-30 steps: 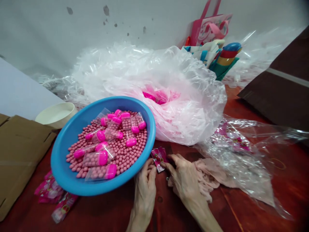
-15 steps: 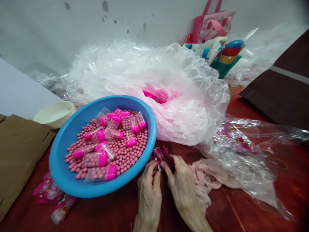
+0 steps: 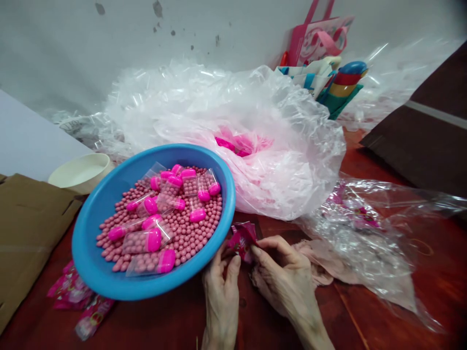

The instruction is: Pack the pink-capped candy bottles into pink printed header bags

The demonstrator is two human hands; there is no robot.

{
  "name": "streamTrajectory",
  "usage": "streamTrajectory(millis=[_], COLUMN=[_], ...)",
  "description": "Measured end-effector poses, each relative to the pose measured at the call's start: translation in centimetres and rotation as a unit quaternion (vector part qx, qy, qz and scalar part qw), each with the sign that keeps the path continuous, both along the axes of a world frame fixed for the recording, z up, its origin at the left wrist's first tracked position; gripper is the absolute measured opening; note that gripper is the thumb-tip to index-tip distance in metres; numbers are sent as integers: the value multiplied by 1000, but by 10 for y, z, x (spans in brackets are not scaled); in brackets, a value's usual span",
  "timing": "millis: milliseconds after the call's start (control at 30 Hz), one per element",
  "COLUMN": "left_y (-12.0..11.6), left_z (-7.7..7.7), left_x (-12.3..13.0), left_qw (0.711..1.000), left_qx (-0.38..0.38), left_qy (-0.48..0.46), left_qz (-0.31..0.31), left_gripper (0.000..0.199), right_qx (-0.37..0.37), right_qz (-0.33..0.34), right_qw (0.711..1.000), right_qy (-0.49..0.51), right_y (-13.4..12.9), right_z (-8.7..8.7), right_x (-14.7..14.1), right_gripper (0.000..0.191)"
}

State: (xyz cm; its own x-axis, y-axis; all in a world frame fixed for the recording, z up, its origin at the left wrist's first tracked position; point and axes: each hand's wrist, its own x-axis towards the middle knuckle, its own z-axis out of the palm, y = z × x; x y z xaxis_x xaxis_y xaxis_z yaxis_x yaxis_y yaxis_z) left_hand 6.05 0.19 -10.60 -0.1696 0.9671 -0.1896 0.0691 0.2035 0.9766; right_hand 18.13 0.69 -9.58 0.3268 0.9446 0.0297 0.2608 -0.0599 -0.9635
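Observation:
In front of me, right of the blue basin point(image 3: 153, 289), a small printed magenta plastic packet point(image 3: 241, 239) is between my hands. My right hand point(image 3: 286, 277) pinches its right edge between thumb and fingers. At the packet's lower left, my left hand point(image 3: 222, 291) is closed on it, the fingertips partly hidden. Pink beads point(image 3: 193, 238) fill the basin's bottom. On them lie several clear tubes with bright pink caps point(image 3: 154, 239), some holding beads. A crumpled pale pink cloth point(image 3: 335, 267) is just beyond my right hand.
Large translucent plastic bags point(image 3: 284, 170) stand behind the basin, with pink pieces inside one. Clear plastic point(image 3: 379, 257) covers magenta packets at the right. More filled packets point(image 3: 71, 291) lie at lower left, beside a cardboard box point(image 3: 32, 233). A cream bowl point(image 3: 82, 175) and dark box point(image 3: 423, 131) flank the surface.
My right hand has shifted slightly right and turned, and the packet's right side is now lifted and bent. My left hand has moved a little left, closer to the basin's rim.

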Motion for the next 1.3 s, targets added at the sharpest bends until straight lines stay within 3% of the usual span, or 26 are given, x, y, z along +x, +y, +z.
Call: streamTrajectory(millis=[133, 300, 500, 567, 633, 700, 767, 1067, 1300], left_y=[3, 7, 4, 4, 4, 4, 3, 2, -1], left_z=[11, 17, 17, 17, 18, 18, 18, 18, 21], left_x=[4, 9, 7, 6, 5, 4, 3, 5, 3], left_qw=[996, 984, 988, 991, 994, 995, 996, 991, 993], left_qx=[-23, -45, -40, -38, -36, -30, -27, -69, -63], left_qy=[-83, -172, -149, -124, -103, -89, -82, -115, -95], left_qz=[25, -15, -21, -20, -25, -31, -25, 8, -27], left_gripper=[35, 19, 16, 15, 13, 14, 15, 11, 11], right_qx=[0, -21, -3, 41, 118, 194, 235, 278, 272], right_qz=[10, 19, 36, 33, 35, 48, 60, 42, 42], right_qw=[999, 997, 998, 999, 985, 942, 904, 864, 858], right_qy=[45, 74, 60, 5, -120, -269, -353, -417, -433], right_y=[-8, -17, -21, -19, -15, -11, -9, -18, -18], right_z=[4, 2, 1, 6, 12, 16, 16, -2, -14], right_x=[-1, -3, 7, 11, 12, 11, 9, 0, 1], right_gripper=[15, 19, 23, 31, 37, 36, 32, 28, 35])
